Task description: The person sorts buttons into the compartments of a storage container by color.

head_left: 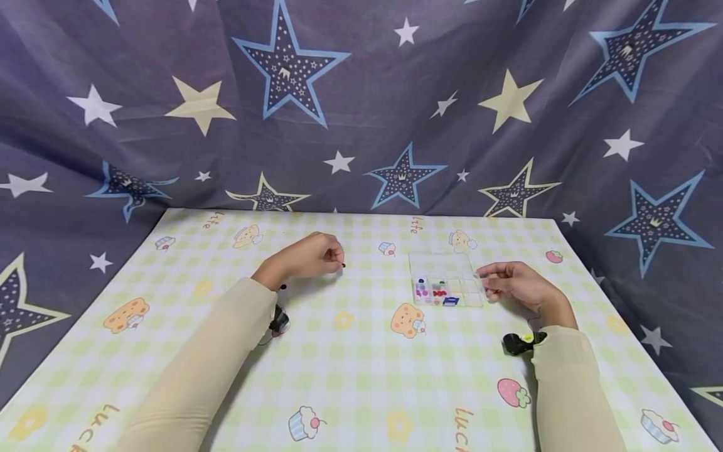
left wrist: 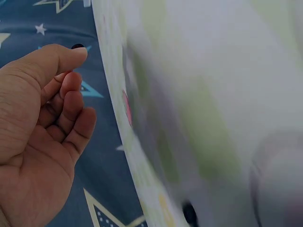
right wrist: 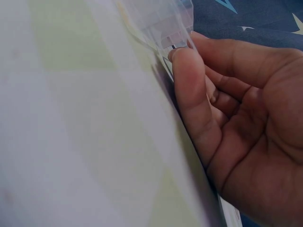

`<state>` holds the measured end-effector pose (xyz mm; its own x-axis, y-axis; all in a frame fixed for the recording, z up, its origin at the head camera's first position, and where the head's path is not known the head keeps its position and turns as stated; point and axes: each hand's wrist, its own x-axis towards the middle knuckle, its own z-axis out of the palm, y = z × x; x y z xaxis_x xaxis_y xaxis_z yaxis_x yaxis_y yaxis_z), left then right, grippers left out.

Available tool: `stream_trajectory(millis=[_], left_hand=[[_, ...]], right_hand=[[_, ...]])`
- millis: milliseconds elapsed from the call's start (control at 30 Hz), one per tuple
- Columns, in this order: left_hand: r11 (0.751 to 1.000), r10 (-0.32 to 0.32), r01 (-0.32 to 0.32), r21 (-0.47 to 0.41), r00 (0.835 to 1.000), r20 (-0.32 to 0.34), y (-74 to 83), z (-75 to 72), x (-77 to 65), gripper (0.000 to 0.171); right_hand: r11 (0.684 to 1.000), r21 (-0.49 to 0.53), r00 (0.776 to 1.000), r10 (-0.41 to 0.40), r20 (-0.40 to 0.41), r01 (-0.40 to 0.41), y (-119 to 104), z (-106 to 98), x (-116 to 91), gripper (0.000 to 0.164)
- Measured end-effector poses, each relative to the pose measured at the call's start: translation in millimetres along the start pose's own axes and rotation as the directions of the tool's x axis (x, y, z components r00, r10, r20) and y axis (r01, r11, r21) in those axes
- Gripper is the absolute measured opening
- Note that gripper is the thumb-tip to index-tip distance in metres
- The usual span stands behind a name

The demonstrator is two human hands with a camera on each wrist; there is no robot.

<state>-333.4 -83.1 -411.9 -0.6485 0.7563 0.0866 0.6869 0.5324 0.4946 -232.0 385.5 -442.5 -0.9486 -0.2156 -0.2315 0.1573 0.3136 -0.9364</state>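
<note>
Between thumb and fingertips my left hand [head_left: 314, 256] pinches a small dark round piece [head_left: 342, 265], low over the table left of the box. In the left wrist view the dark round piece [left wrist: 77, 46] shows at the thumb tip, and the other fingers curl loosely. A clear plastic compartment box [head_left: 473, 300] lies with its lid [head_left: 435, 265] folded back. Its right edge is held by the thumb and fingers of my right hand [head_left: 516, 285]. Blue, purple and red small pieces [head_left: 439, 293] fill some left compartments, and a blue clasp [head_left: 450, 301] sits at the front.
A checked tablecloth [head_left: 339, 376] with printed cupcakes and bears covers the table. Behind it hangs a dark star-patterned curtain [head_left: 361, 113]. Black wrist cameras [head_left: 278, 320] with thin wires sit at both cuffs, close to the cloth.
</note>
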Motion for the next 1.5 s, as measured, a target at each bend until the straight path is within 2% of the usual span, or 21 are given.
stream_trajectory(millis=[300,767,1267,1500], left_hand=[[0.998,0.056,-0.055,0.036,0.998,-0.024,18.6,8.7,27.9,0.009],[0.984,0.152,-0.152,0.094,0.988,0.013,47.7,22.1,65.6,0.013],[0.978,0.182,-0.185,0.094,0.982,0.038,83.0,48.0,105.2,0.009],[0.977,0.195,-0.198,0.085,0.980,0.039,101.1,64.2,117.8,0.009]], right_hand=[[1.000,-0.023,1.000,-0.002,-0.005,0.002,1,1,1,0.046],[0.999,-0.036,1.000,-0.004,0.004,0.004,2,-1,1,0.045],[1.000,-0.018,1.000,-0.017,0.009,0.017,3,-1,2,0.046],[1.000,-0.001,1.000,-0.014,0.006,0.014,2,0,1,0.046]])
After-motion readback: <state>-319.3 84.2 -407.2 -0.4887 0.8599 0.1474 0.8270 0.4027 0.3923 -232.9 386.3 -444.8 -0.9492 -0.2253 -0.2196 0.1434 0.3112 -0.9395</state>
